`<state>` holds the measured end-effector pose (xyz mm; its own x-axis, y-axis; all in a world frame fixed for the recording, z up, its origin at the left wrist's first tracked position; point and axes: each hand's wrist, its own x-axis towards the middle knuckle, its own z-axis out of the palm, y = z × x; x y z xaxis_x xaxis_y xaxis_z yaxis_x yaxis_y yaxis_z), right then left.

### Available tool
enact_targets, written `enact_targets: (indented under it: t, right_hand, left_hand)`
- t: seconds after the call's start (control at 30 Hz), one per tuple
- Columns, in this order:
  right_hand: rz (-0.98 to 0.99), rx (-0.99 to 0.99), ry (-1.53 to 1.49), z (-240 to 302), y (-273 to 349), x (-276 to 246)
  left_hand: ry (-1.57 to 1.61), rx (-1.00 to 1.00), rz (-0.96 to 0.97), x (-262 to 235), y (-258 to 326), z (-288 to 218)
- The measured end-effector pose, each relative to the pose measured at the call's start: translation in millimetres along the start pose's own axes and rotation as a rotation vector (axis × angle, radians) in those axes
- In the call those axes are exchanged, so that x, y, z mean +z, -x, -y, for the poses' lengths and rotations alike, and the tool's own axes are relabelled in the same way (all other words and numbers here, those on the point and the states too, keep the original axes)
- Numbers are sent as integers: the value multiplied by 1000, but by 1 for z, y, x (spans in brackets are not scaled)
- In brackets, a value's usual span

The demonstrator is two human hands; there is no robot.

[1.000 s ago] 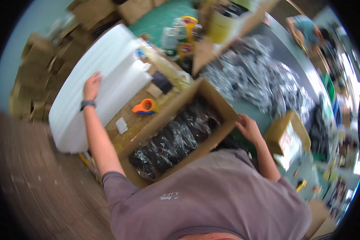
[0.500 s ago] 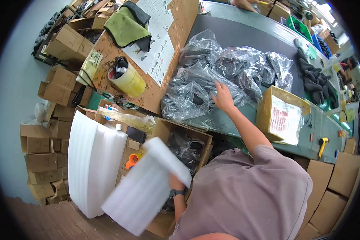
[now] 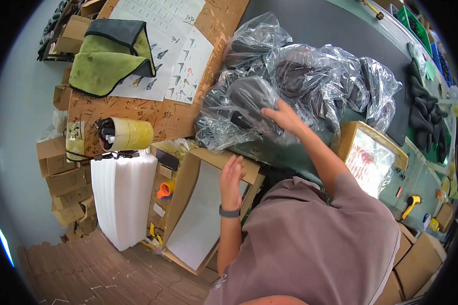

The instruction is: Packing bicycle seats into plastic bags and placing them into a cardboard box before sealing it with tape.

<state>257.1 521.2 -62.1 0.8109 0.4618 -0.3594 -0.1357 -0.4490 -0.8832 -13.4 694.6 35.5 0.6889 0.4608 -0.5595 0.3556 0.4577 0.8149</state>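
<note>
At the near edge of the bench, my right hand (image 3: 286, 118) grips the edge of a dark bicycle saddle (image 3: 252, 96) in a clear plastic bag. More bagged saddles (image 3: 303, 76) lie heaped behind and beside it. My left hand (image 3: 231, 178), with a dark band on its wrist, is raised over the right side of an open cardboard box (image 3: 180, 206). Its fingers are stretched out and hold nothing. A white foam sheet (image 3: 194, 218) lies flat inside that box and covers what is beneath it.
A stack of white foam sheets (image 3: 124, 198) stands left of the box. Beyond are a yellow tape-wrapped cup (image 3: 132, 134) and a green cloth (image 3: 109, 68). Right of my arm sits a carton holder with papers (image 3: 370, 160); loose black saddles (image 3: 425, 112) lie farther right.
The foam sheet has gone from my left hand into the box, and that hand has come up and opened. My right hand has taken hold of a bagged saddle. The view has shifted.
</note>
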Motion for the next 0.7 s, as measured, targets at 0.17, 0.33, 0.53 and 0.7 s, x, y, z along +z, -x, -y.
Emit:
enact_targets:
  t: [0.17,0.33,0.53,0.7]
  right_hand:
    - [645,-112,250,60,71,-57]
    - [-393,-417,1046,-5,-72,-145]
    - [28,-323,1168,-60,-156,-174]
    - [-90,-188,1300,2,-70,-88]
  left_hand:
    - [684,-198,190,48,-11,14]
    - [712,-268,2,12,17,25]
    - [881,-104,64,-89,87,56]
    - [920,11,-141,-216,185,83]
